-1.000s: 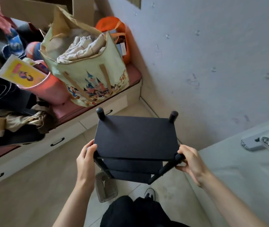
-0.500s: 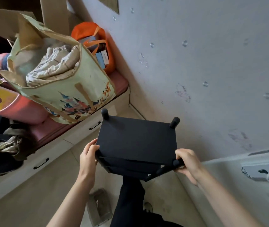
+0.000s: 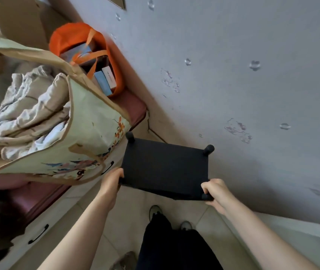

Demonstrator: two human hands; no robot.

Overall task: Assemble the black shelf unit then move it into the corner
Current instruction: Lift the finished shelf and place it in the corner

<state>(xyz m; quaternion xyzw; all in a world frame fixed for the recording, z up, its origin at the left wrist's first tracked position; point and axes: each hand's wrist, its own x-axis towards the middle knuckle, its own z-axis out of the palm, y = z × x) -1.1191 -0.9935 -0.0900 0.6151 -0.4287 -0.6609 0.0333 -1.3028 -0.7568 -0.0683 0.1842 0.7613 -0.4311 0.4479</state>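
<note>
Both hands had the black shelf unit (image 3: 165, 168) by its near corners: the left hand (image 3: 112, 182) curled round the post at eight o'clock, the right hand (image 3: 216, 191) wrapped round the post at four o'clock. It looked assembled and sat just short of the corner, its far posts close to the grey wall (image 3: 252, 84) at twelve. At ten o'clock the printed storage bag (image 3: 89, 145) hung over the red-cushioned bench (image 3: 133, 108). By my read the move was in hand; next comes a careful slide in, clear of that bag.
</note>
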